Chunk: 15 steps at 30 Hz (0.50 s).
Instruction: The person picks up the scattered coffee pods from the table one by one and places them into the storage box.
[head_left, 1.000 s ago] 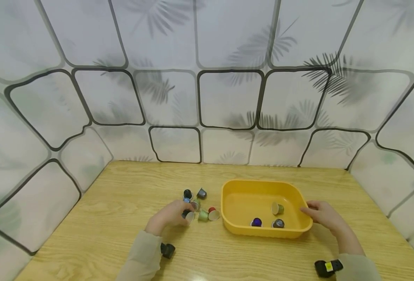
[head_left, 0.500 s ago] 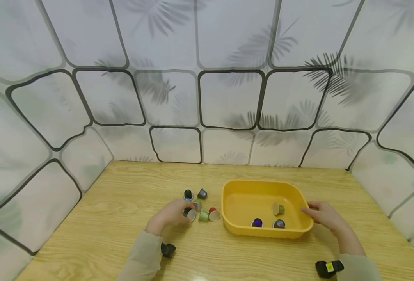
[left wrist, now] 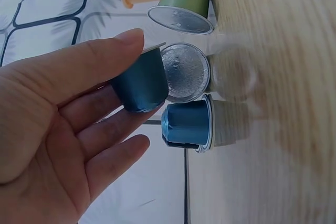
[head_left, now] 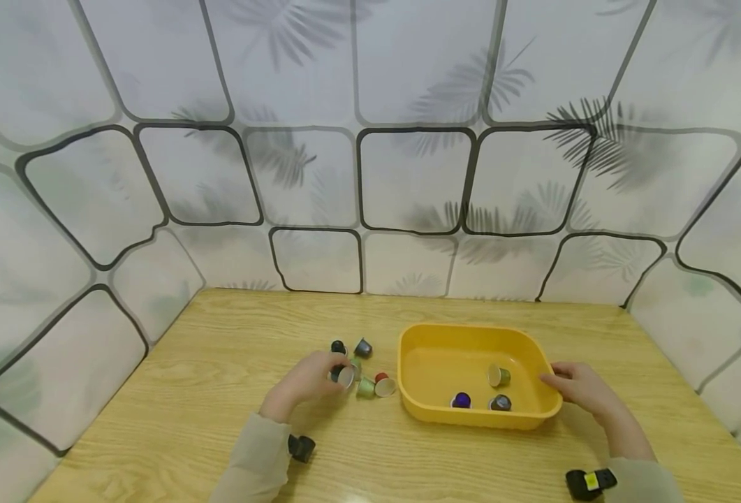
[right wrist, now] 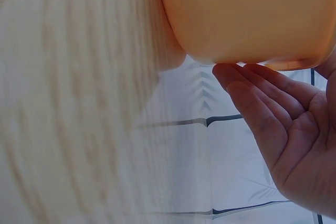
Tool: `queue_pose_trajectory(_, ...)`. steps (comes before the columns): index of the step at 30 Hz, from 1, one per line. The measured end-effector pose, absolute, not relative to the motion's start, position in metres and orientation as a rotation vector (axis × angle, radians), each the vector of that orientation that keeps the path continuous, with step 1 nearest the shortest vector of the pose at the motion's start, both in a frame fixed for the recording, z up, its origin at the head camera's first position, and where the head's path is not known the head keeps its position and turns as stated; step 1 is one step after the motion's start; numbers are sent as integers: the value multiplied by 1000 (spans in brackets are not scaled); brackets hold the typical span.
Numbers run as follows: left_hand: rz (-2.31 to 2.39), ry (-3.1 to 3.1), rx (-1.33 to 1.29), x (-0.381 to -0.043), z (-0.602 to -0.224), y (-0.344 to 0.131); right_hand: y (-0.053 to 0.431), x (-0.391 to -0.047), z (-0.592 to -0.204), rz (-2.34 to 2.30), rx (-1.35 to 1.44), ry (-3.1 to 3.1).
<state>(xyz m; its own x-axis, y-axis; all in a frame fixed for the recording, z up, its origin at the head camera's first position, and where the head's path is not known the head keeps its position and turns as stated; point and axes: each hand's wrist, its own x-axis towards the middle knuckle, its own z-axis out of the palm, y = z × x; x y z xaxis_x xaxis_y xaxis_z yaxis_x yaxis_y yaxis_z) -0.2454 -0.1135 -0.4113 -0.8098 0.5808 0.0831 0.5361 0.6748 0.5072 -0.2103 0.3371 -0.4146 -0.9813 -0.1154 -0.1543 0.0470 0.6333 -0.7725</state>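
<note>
My left hand pinches a dark teal coffee capsule between thumb and fingers, its foil lid turned away from the palm. Close past it in the left wrist view are a blue capsule and a capsule showing its silver lid. A green capsule and a red capsule lie just right of that hand. With the thumb over the rim and fingers against the outer wall, my right hand grips the right end of a yellow plastic tray.
Inside the tray lie a purple capsule, a grey capsule and a pale green capsule. A black capsule and a dark grey capsule are behind my left hand on the wooden table. A patterned wall covering encloses the back and sides.
My left hand has shifted slightly up and right with the teal capsule, now covering the blue capsule in the head view. My right hand keeps its grip on the tray.
</note>
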Motion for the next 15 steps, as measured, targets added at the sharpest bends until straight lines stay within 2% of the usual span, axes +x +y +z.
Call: queue_pose_trajectory(15,858,2823,950,-241,-402,-113,338,-209,-413,-1256,-54,2663)
